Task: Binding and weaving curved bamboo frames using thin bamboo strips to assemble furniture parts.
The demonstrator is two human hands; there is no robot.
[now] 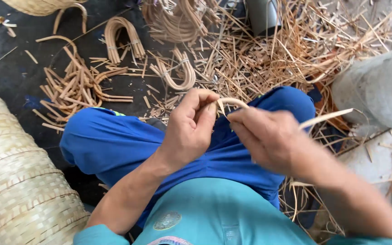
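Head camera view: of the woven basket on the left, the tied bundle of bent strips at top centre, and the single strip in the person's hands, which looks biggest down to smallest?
1. Woven basket, though it is nearest the camera.
2. Tied bundle of bent strips.
3. Single strip, pinched by the left hand and right hand; partly hidden.

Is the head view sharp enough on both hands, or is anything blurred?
Head view: right hand is motion-smeared, left hand sharper; the bent cane strip between them reads clearly; even daylight, no glare; wide-angle bending at the woven basket.

A thin, pale cane strip (pixel 232 102) arches over the blue lap, its long tail trailing right.
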